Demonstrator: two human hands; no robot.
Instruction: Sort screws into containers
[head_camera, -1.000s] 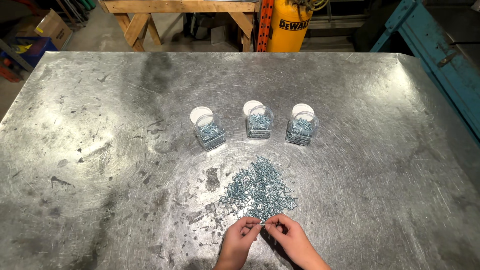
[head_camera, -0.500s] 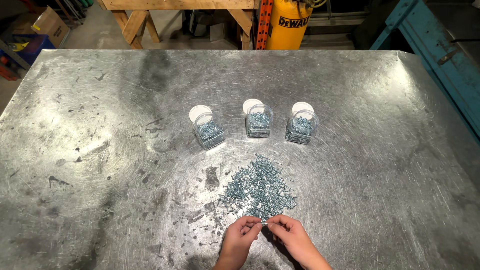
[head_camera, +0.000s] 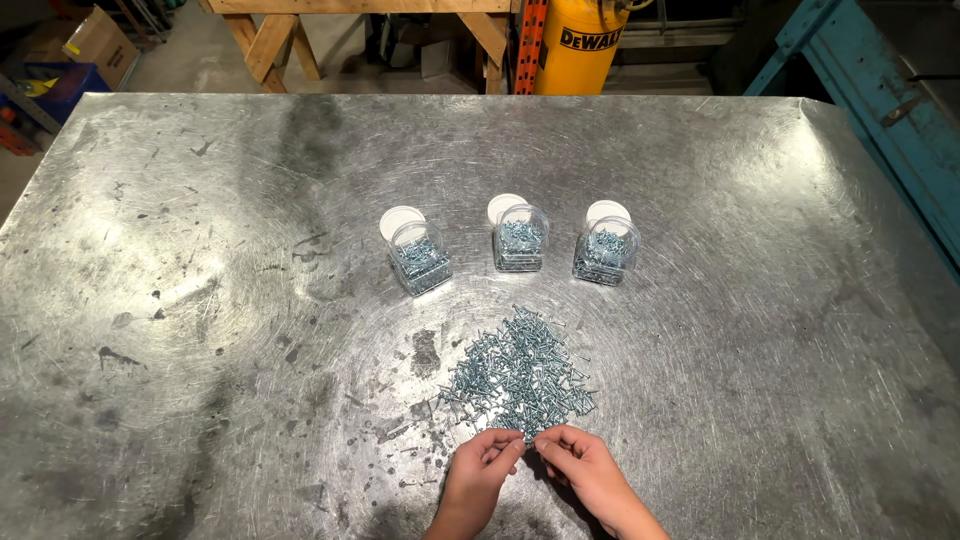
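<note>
1. A loose pile of small silvery screws (head_camera: 520, 375) lies on the scratched metal table (head_camera: 200, 300), toward its near edge and a little right of the middle.
2. The left hand (head_camera: 480, 470) rests at the near edge of the pile, fingers curled in narrow — thumb and fingertips pinched close together at the nearest screws. Whether a screw sits between them is too small to tell.
3. The right hand (head_camera: 585, 465) lies just beside it, fingertips almost meeting those of the left, likewise drawn into a tight pinch at the pile's edge.
4. Beyond the pile stand three clear open jars in a row — the left jar (head_camera: 420, 260), the middle jar (head_camera: 520, 243) and the right jar (head_camera: 602, 252) — each partly filled with screws.
5. A white lid (head_camera: 400, 220) lies flat just behind each jar.
6. Past the far edge of the table stand a yellow tank (head_camera: 580, 45) and wooden legs (head_camera: 270, 45).
</note>
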